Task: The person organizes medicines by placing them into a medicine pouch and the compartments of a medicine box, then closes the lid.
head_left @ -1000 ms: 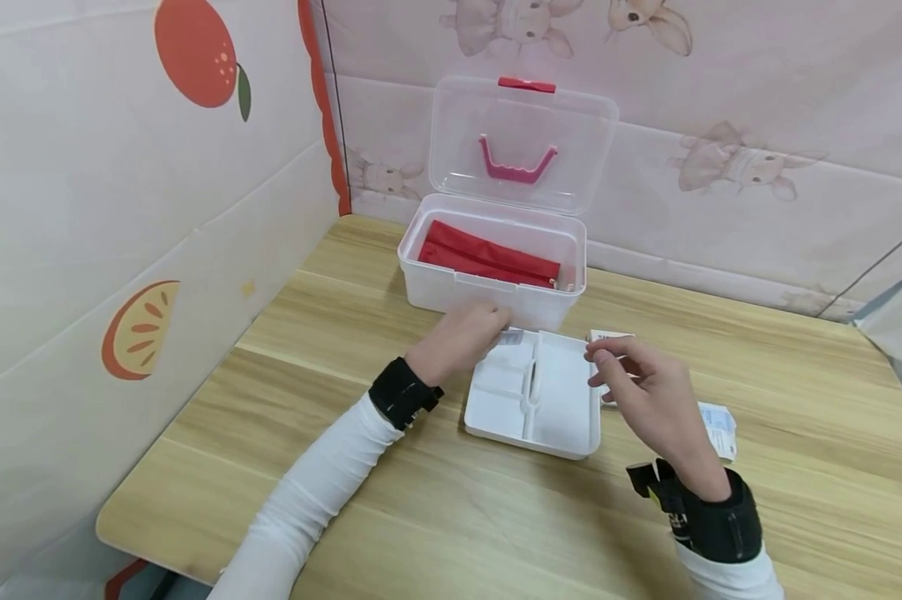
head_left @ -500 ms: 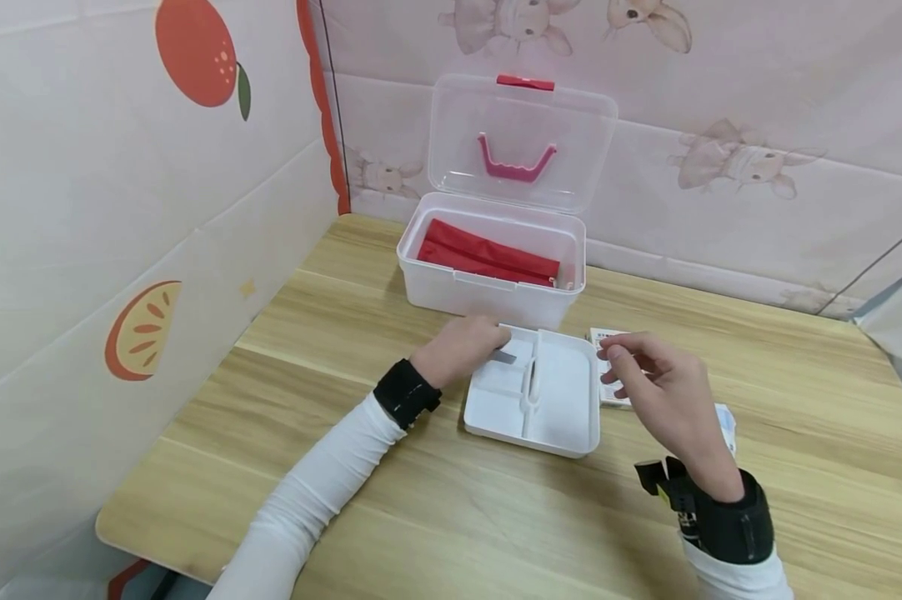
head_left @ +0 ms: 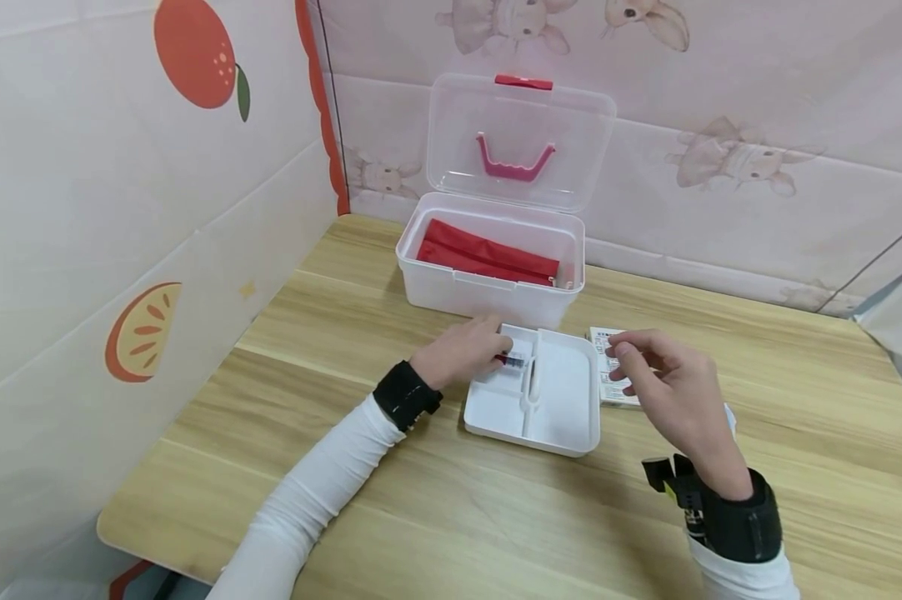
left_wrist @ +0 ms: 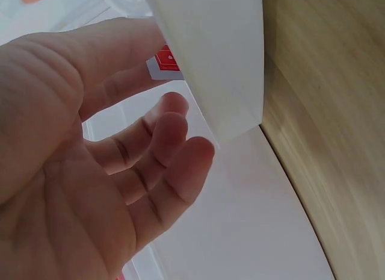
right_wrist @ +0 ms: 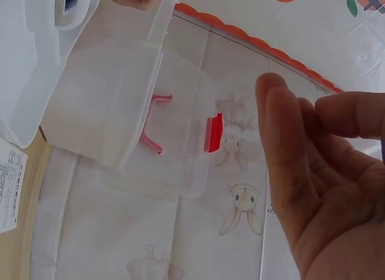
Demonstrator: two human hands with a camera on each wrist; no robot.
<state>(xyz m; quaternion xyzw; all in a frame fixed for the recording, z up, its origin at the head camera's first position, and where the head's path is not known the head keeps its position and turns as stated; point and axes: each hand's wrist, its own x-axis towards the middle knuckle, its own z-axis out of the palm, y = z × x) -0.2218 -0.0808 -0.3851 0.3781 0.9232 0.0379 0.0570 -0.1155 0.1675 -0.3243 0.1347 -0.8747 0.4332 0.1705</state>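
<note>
My left hand (head_left: 458, 350) reaches over the far-left compartment of a white divided tray (head_left: 563, 400). Between its thumb and index finger it pinches a small flat packet (head_left: 515, 362), printed red and white; the left wrist view shows the packet's red corner (left_wrist: 168, 58) behind the tray's edge. The other fingers hang loosely curled beside the tray wall. My right hand (head_left: 676, 392) hovers to the right of the tray, fingers loosely bent, holding nothing. Beneath its fingertips lies a white printed box (head_left: 612, 379), partly covered by the hand.
Behind the tray stands a clear plastic case (head_left: 458, 292), its lid (head_left: 593, 150) raised against the wall cloth. A red zippered pouch (head_left: 488, 254) lies inside. A pale blue and white item (head_left: 731, 418) shows from behind my right wrist. The wooden table (head_left: 391, 533) extends in front.
My left hand has shifted slightly toward me over the compartment, and the packet has turned to show its red print. My right hand has drifted right, away from the tray.
</note>
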